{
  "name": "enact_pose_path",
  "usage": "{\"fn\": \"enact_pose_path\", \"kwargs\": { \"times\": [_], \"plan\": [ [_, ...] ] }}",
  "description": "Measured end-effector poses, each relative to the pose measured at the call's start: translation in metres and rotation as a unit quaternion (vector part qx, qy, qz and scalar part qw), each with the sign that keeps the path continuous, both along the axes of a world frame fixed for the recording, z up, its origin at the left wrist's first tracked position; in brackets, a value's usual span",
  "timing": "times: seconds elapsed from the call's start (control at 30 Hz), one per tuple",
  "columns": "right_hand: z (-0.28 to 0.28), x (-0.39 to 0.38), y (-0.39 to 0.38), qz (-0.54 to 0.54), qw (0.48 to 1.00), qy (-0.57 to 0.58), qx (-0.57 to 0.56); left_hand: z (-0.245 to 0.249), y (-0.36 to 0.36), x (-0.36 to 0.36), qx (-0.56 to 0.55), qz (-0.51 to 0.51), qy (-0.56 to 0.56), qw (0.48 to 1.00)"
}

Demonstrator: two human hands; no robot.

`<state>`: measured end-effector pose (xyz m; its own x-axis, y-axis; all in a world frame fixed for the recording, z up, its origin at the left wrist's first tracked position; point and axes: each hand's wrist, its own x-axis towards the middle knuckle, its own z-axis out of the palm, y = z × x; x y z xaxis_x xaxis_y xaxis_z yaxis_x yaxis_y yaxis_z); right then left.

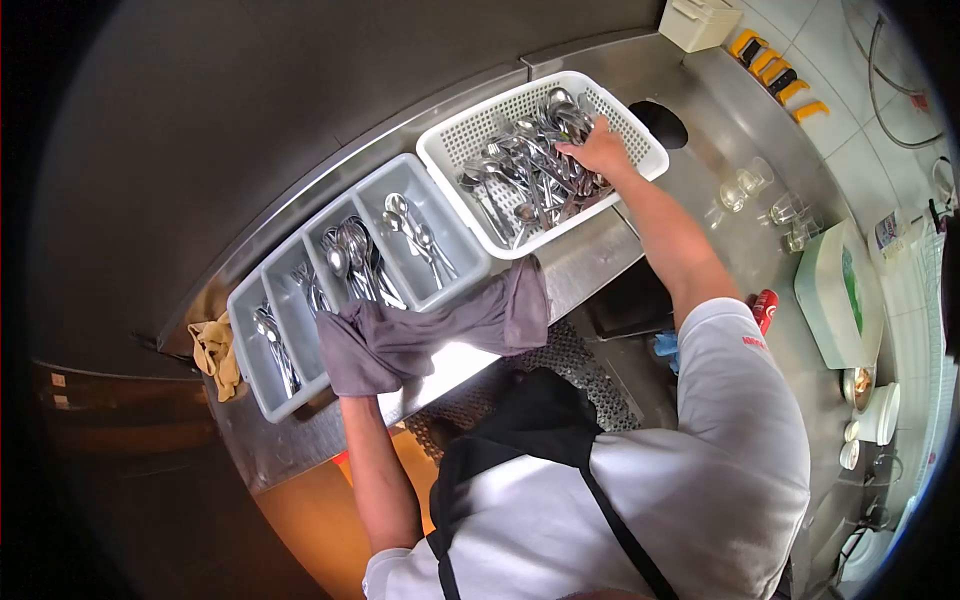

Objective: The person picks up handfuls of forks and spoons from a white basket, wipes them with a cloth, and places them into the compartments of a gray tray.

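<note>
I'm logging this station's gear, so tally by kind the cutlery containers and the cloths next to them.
Perforated white basket: 1
Grey divided tray: 1
Cloths: 2 (purple-grey cloth, beige cloth)
Total: 4

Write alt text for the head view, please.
A person's right hand reaches into cutlery heaped in a white basket. A cloth covers the left hand, beside a grey tray whose four compartments also hold cutlery.
</note>
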<state>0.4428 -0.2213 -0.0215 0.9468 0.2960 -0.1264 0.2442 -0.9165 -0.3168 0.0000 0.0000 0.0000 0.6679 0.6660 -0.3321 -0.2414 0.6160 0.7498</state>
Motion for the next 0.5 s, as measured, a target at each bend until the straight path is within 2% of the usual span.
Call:
{"fn": "enact_pose_path", "kwargs": {
  "times": [0.07, 0.1, 0.17, 0.2, 0.3, 0.43, 0.5],
  "plan": [
    [-0.002, -0.007, 0.008, -0.070, 0.996, 0.039, 0.048, 0.008, 0.004, -0.003, 0.005, -0.008, 0.013, 1.000],
    [0.015, 0.012, -0.006, -0.072, 0.997, 0.027, 0.012, -0.005, -0.013, 0.014, -0.031, -0.007, -0.020, 0.999],
    [0.006, 0.007, 0.005, -0.077, 0.994, 0.072, -0.016, 0.006, -0.010, 0.008, -0.053, -0.006, -0.020, 0.998],
    [0.016, -0.005, 0.008, -0.078, 0.992, 0.099, -0.003, -0.004, 0.000, 0.005, -0.062, -0.020, -0.039, 0.997],
    [0.008, -0.010, 0.018, -0.053, 0.997, -0.006, -0.062, -0.015, 0.008, 0.004, -0.059, -0.025, -0.030, 0.998],
    [0.011, -0.009, 0.013, -0.049, 0.998, -0.028, 0.014, -0.039, 0.030, -0.003, -0.054, -0.126, -0.111, 0.984],
    [0.002, 0.001, 0.015, -0.060, 0.996, -0.066, 0.023, -0.038, 0.029, -0.002, -0.018, -0.097, -0.080, 0.992]
  ]
}}
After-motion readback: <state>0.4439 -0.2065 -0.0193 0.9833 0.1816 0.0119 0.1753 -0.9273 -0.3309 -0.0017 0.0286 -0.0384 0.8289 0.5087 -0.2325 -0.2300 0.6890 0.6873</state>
